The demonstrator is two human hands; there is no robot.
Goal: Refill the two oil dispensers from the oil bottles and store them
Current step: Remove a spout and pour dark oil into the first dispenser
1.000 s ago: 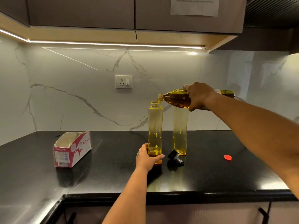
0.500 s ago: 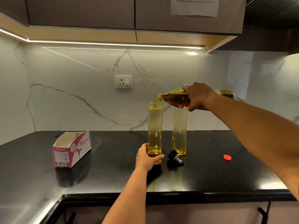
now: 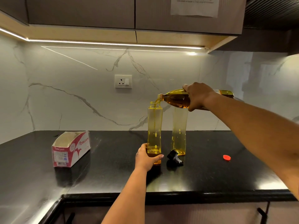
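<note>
Marble wall behind, glossy black table (image 3: 210, 175) below; left of centre, the left hand (image 3: 146, 158) wraps its fingers round the near dispenser (image 3: 155, 125) at its base; centre right, the right hand (image 3: 198, 96) grips the tilted oil bottle (image 3: 175, 99) mid-body, pouring; likely oily and slippery, so hold low and firm.

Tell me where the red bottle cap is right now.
In the head view, the red cap lies on the black counter, on the right side, under the pouring right arm, apart from the rear dispenser and black spout lid.
</note>
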